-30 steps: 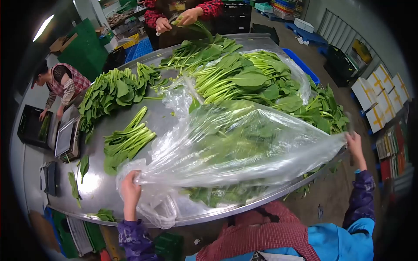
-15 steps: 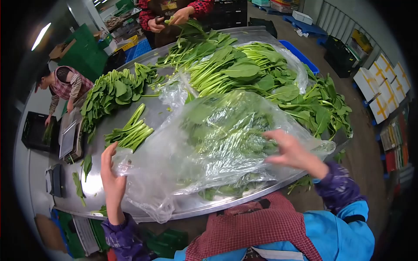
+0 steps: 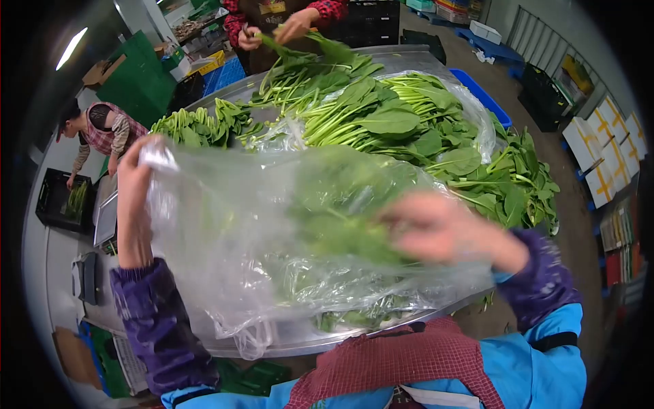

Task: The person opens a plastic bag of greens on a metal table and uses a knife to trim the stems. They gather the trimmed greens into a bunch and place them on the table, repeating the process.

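A large clear plastic bag (image 3: 225, 225) with leafy greens (image 3: 340, 204) inside spreads across the near side of the metal table. My left hand (image 3: 138, 180) is raised at the left and grips the bag's edge, stretching the film upward. Over the right part of the bag is my right hand (image 3: 443, 228), smeared by motion; whether its fingers grip the film cannot be made out. Behind the bag lies a big heap of loose leafy greens (image 3: 388, 119), partly on another plastic sheet. More greens (image 3: 528, 180) hang over the table's right end.
Across the metal table (image 3: 402, 56), a co-worker's hands (image 3: 296, 26) handle greens. At the left another person (image 3: 102, 129) reaches into a black crate (image 3: 63, 201). A blue tray (image 3: 482, 99) stands behind the heap; white boxes (image 3: 603, 157) are stacked at the right.
My left hand has risen, pulling the bag's edge up so it covers the small bunch of greens at the left. My right hand has shifted slightly left.
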The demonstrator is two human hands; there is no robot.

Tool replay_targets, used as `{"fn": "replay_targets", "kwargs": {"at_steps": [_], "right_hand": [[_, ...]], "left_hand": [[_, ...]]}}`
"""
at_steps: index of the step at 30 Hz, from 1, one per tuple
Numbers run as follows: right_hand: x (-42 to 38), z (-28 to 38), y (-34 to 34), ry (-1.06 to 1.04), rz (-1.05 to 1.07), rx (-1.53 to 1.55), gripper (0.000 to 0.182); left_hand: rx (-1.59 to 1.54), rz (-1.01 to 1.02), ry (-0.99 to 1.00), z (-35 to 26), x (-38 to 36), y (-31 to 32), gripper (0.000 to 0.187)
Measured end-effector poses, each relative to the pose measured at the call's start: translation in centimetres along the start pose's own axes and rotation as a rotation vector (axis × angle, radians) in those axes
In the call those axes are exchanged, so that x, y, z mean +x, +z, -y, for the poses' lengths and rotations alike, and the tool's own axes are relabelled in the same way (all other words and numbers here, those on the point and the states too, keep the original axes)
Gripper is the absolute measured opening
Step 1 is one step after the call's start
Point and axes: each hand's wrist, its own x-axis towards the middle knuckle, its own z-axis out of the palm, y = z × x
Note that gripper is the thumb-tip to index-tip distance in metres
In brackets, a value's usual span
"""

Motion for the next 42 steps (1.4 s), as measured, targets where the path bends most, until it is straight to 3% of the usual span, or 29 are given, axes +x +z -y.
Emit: {"fn": "replay_targets", "kwargs": {"at_steps": [4, 5, 6, 7, 8, 10, 13, 16, 17, 19, 20, 22, 23, 25, 26, 27, 28, 29, 31, 32, 34, 36, 38, 40, 42], "right_hand": [[-1.4, -6.3, 7.5, 0.239, 0.402, 0.192, 0.06], [-1.0, -11.8, 5.8, 0.175, 0.248, -0.087, 0.066], [-0.2, -15.1, 2.8, 0.488, 0.124, -0.118, 0.065], [0.6, -14.8, -0.4, 0.871, -0.141, -0.069, 0.051], [-0.8, -20.7, -2.4, 0.694, -0.235, -0.393, 0.045], [-0.7, -18.4, -3.6, 0.67, -0.152, -0.347, 0.047], [-1.9, -16.8, -2.1, 0.475, 0.115, -0.385, 0.05], [-3.0, -16.4, 0.1, 0.496, 0.02, -0.218, 0.051], [-3.4, -17.3, 0.4, 0.501, 0.021, -0.22, 0.051], [-4.1, -19.0, 0.9, 0.606, -0.062, -0.199, 0.052], [-4.2, -19.0, 1.1, 0.612, -0.064, -0.197, 0.052], [-4.9, -18.3, 1.7, 0.989, -0.044, 0.074, 0.053], [-5.9, -18.7, 2.5, 1.023, -0.09, 0.126, 0.046], [-6.7, -17.0, 2.9, 0.939, -0.048, 0.057, 0.042], [-7.2, -15.8, 3.2, 0.853, -0.013, -0.004, 0.037], [-7.9, -14.6, 3.7, 0.865, -0.013, -0.001, 0.037], [-8.5, -13.2, 4.1, 0.725, -0.027, -0.006, 0.034], [-9.2, -11.7, 4.6, 0.582, -0.041, -0.013, 0.031], [-10.3, -8.4, 5.4, 0.491, 0.096, 0.015, 0.029], [-11.1, -7.0, 6.0, 0.449, 0.183, 0.013, 0.031], [-12.3, -4.2, 6.4, 0.405, 0.272, 0.013, 0.033], [-13.2, -1.5, 6.2, 0.707, 0.652, 0.103, 0.041], [-15.1, -0.2, 6.7, 0.736, 0.715, 0.22, 0.043], [-16.9, 0.5, 7.8, 0.737, 0.8, 0.394, 0.046], [-18.5, 0.7, 9.5, 0.709, 0.827, 0.428, 0.046]], "left_hand": [[-0.06, -0.031, -0.051, -0.9, 5.1, 1.5, 0.026], [0.116, -0.013, 0.076, 0.1, 5.9, 1.3, 0.025], [0.288, 0.003, 0.205, 1.3, 6.5, 1.3, 0.024], [0.448, 0.011, 0.384, 3.3, 6.6, 1.9, 0.032], [0.814, 0.04, 0.543, 2.1, 4.5, 3.6, 0.051], [0.98, 0.293, 0.559, 0.1, 1.2, 7.4, 0.085], [0.84, 0.395, 0.856, -2.3, -2.5, 12.3, 0.083], [0.86, 0.505, 1.021, -0.6, -4.5, 16.6, 0.073], [0.854, 0.508, 1.022, 0.6, -4.2, 17.3, 0.073], [0.893, 0.345, 0.662, 4.0, -3.2, 18.6, 0.066], [0.892, 0.351, 0.665, 6.9, -2.7, 19.0, 0.066], [0.637, 0.293, 0.182, 13.3, -1.7, 19.4, 0.064], [0.634, 0.301, 0.18, 15.0, -2.0, 19.3, 0.064], [0.666, 0.616, -0.032, 17.2, -3.7, 19.1, 0.061], [0.664, 0.627, -0.033, 15.8, -4.4, 19.2, 0.061], [0.786, 0.447, 0.217, 12.5, -5.1, 19.2, 0.06], [0.892, 0.256, 0.467, 9.6, -6.0, 19.2, 0.059], [0.89, 0.266, 0.468, 7.7, -6.8, 19.3, 0.059], [0.702, 0.32, 0.651, 4.3, -8.9, 19.4, 0.061], [0.563, 0.492, 0.6, 3.1, -10.6, 19.5, 0.061], [0.617, 0.841, 0.505, 1.7, -14.4, 19.7, 0.069], [0.623, 0.898, 0.478, 1.3, -16.9, 18.8, 0.072], [0.695, 1.08, 0.278, 1.4, -18.7, 17.5, 0.07], [0.655, 1.017, 0.299, 1.8, -20.6, 15.8, 0.061], [0.482, 1.105, 0.179, 2.0, -22.4, 13.9, 0.05]]}}
